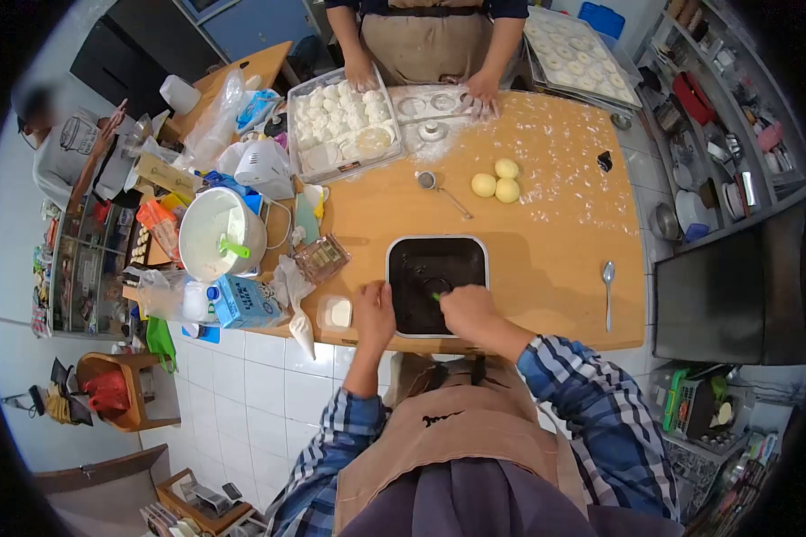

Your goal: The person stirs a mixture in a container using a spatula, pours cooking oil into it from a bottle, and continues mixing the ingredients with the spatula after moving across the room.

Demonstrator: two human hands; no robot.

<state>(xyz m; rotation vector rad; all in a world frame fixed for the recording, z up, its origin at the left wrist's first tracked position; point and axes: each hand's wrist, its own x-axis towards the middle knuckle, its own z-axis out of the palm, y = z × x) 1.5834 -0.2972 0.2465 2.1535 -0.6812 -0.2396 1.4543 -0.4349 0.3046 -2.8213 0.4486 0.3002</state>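
Note:
A rectangular metal pan (438, 335) with a dark brown, glossy content stands at the table's front edge. My left hand (375, 315) is closed on the pan's left rim. Over the pan's right front part, my right hand (468, 309) is wrapped round a green-handled tool (436, 296), whose lower end is lost in the dark content. Left of my left hand sits a small clear container (335, 312) with something white in it. Behind the pan lies a small metal strainer (427, 181) with a long handle.
Across the table (546, 259), a co-worker's hands (482, 93) touch a floured board beside a tray of dough pieces (345, 112). Dough balls (507, 190) lie mid-table, a spoon (609, 294) at right. A white bucket (223, 234) and milk carton (244, 302) stand left.

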